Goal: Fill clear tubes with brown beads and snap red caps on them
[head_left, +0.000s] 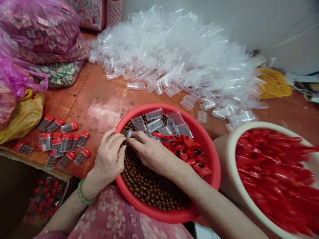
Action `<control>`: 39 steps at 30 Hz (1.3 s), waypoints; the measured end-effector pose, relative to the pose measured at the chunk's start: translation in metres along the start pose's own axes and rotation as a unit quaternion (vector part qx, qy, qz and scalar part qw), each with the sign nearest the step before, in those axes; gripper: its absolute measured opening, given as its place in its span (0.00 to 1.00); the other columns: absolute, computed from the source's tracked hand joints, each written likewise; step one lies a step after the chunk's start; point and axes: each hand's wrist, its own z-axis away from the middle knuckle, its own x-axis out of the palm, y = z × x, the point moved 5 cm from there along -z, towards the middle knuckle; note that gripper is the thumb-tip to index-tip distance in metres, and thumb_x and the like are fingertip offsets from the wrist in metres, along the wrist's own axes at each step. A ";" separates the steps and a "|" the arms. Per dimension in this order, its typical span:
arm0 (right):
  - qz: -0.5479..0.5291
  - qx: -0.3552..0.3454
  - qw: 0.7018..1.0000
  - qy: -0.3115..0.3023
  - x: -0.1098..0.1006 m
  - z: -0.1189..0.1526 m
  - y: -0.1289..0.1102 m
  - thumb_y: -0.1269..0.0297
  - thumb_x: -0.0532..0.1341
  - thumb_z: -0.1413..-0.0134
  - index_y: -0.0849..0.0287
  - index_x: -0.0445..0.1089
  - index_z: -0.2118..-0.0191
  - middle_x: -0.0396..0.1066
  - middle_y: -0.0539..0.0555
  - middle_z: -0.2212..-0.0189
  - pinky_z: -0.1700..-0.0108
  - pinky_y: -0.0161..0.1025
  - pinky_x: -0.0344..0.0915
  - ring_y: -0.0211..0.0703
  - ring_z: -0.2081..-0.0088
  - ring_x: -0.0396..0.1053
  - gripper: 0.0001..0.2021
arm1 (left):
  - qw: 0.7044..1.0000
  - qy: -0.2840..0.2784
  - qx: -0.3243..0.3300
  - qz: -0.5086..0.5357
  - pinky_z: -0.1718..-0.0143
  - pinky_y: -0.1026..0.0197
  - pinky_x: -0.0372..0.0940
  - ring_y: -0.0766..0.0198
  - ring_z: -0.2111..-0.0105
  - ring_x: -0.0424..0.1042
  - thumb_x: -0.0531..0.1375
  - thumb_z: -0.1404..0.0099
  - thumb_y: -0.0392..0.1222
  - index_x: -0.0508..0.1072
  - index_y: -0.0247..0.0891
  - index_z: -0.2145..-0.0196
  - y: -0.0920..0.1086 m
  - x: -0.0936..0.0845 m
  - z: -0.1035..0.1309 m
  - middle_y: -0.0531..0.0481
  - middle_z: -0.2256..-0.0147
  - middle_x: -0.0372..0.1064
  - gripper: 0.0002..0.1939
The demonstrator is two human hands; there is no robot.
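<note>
My left hand (pixel 109 157), a green bead bracelet on its wrist, is closed at the left rim of a red basin (pixel 216 172). Its fingertips pinch close together, and what they hold is hidden. Right beside them, my right hand (pixel 151 149) grips a small clear plastic tube (pixel 130 134) that is partly covered by its fingers. Below both hands, shiny brown balls (pixel 152 194) fill the basin. Several empty clear tubes (pixel 156 124) lie on the balls at the back, with red plastic caps (pixel 190 147) to the right.
Filled tubes with red caps (pixel 66 142) lie on the table at left; more sit in a box (pixel 45 196) below its edge. A heap of clear tubes (pixel 174 49) spreads across the back. At right stands a white bucket (pixel 231 159) of red caps. Bulging pink bags (pixel 42 30) occupy the far left.
</note>
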 end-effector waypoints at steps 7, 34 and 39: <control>-0.073 0.083 0.994 -0.003 -0.001 -0.012 0.012 0.68 0.60 0.41 0.62 0.65 0.49 0.63 0.65 0.47 0.54 0.48 0.73 0.52 0.52 0.72 0.14 | 1.000 0.003 -0.004 0.016 0.43 0.47 0.65 0.56 0.47 0.66 0.51 0.37 0.24 0.69 0.33 0.53 -0.008 0.004 0.002 0.42 0.55 0.73 0.17; 0.081 -0.007 0.997 -0.014 0.017 0.025 -0.016 0.84 0.49 0.47 0.78 0.63 0.42 0.67 0.72 0.43 0.43 0.53 0.67 0.58 0.42 0.65 0.25 | 0.999 0.032 0.005 0.037 0.46 0.48 0.66 0.58 0.53 0.70 0.51 0.37 0.24 0.71 0.34 0.56 -0.009 0.005 0.004 0.43 0.58 0.74 0.15; 0.065 0.008 0.997 -0.048 0.018 0.036 -0.014 0.83 0.49 0.46 0.79 0.60 0.40 0.63 0.73 0.40 0.40 0.53 0.65 0.58 0.38 0.60 0.26 | 0.999 0.031 0.006 0.041 0.46 0.48 0.65 0.58 0.53 0.70 0.52 0.37 0.24 0.71 0.34 0.55 -0.010 0.006 0.004 0.43 0.57 0.75 0.15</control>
